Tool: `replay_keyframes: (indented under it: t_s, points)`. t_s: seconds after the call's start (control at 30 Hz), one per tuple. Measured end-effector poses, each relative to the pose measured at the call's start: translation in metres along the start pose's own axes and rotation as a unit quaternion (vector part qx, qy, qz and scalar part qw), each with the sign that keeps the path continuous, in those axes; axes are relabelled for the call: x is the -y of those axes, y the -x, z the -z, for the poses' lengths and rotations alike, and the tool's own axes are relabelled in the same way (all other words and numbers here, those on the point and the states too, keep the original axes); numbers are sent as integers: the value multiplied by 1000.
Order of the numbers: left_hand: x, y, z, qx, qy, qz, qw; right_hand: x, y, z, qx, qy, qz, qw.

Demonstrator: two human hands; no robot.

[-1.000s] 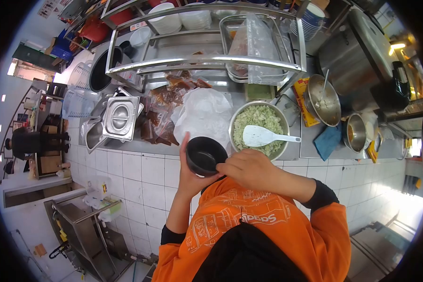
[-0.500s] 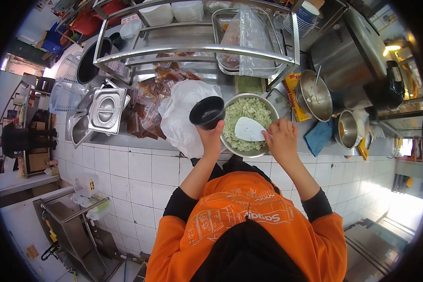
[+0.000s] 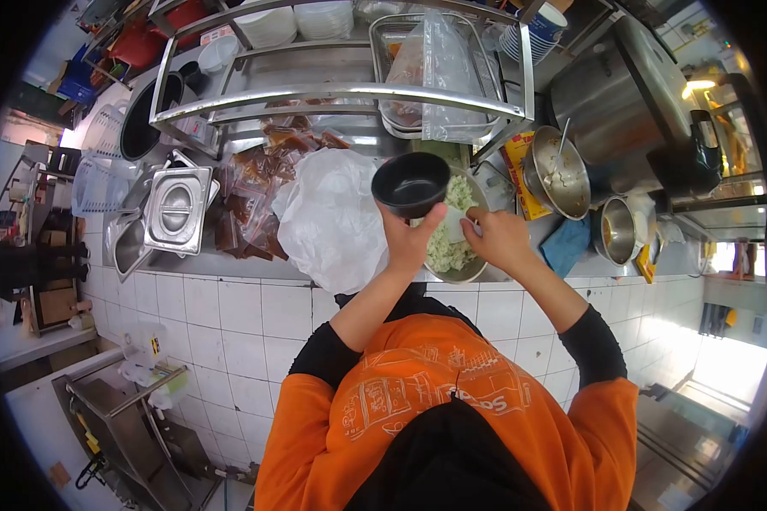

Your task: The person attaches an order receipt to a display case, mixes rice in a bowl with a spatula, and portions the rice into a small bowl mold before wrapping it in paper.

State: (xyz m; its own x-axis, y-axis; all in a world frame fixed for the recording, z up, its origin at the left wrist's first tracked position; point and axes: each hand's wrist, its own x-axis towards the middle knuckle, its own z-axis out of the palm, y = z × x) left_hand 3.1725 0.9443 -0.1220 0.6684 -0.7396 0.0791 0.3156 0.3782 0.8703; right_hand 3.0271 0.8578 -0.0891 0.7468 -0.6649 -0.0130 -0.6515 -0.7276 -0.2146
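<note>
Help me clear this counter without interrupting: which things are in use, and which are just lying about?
Likely in use:
black bowl, in left hand
paddle, in right hand
pale-green food in steel bowl

Apparently lying about:
brown packets
blue cloth
steel lid

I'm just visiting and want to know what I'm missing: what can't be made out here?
In the head view:
Part of the metal bowl: hidden by the black bowl and left hand.
Whatever is under the steel lid: covered by it.
Lettering on the orange shirt: too creased and small to read fully.
The distant person at far left: too small for detail.
</note>
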Motion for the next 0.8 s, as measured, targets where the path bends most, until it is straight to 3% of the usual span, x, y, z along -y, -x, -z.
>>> replay_keyframes:
  t_s: [0.3,0.47,0.7,0.8]
  points:
    - [-10,-5,-23,20,-64,-33,997,3,16,4,-20,-99,-27,994]
    - [-18,-7,-29,5,-36,-27,999,-10,18,-7,49,-185,-89,977]
    - [0,-9,12,-42,-24,7,999,-24,17,-12,67,-215,-104,969]
    - [3,-8,34,-7,-77,-5,997,-33,21,-4,50,-194,-93,975]
